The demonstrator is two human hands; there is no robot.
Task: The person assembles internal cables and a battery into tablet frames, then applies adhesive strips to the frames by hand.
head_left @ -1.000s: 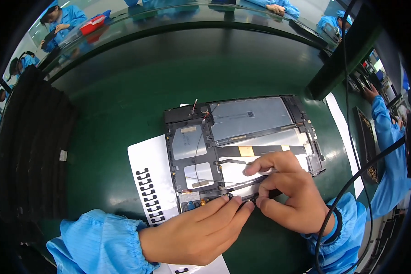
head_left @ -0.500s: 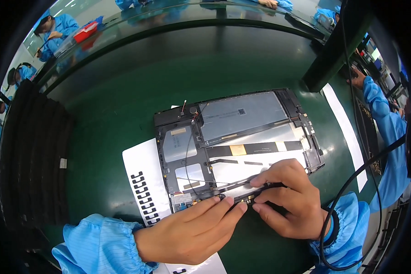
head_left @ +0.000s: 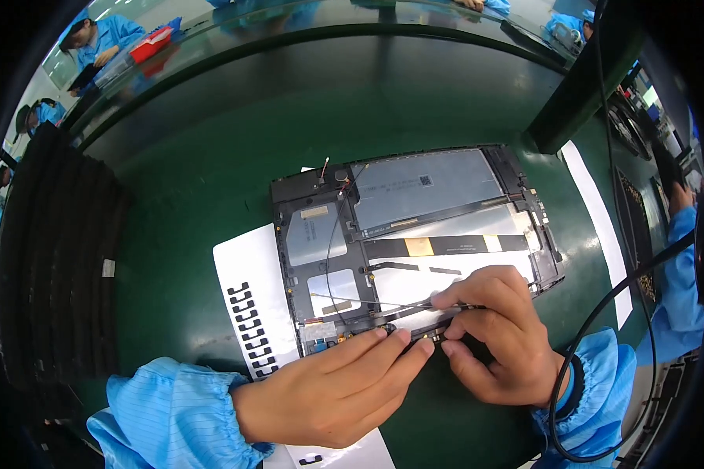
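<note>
Both hands work at the near edge of an opened tablet chassis lying face down on the green mat. Left hand lies flat, fingers extended and together, fingertips pressing the lower frame edge; it grips nothing. Right hand is curled closed, thumb and forefinger pinching slim dark tweezers whose tip reaches leftward over the inner plate. Good practice, in my judgement: keep the left fingertips steadying the frame, hold the tweezers low, and avoid snagging the thin black wire. Under the chassis sits a white sheet of black adhesive pieces. Beyond, a black cable curves at right.
</note>
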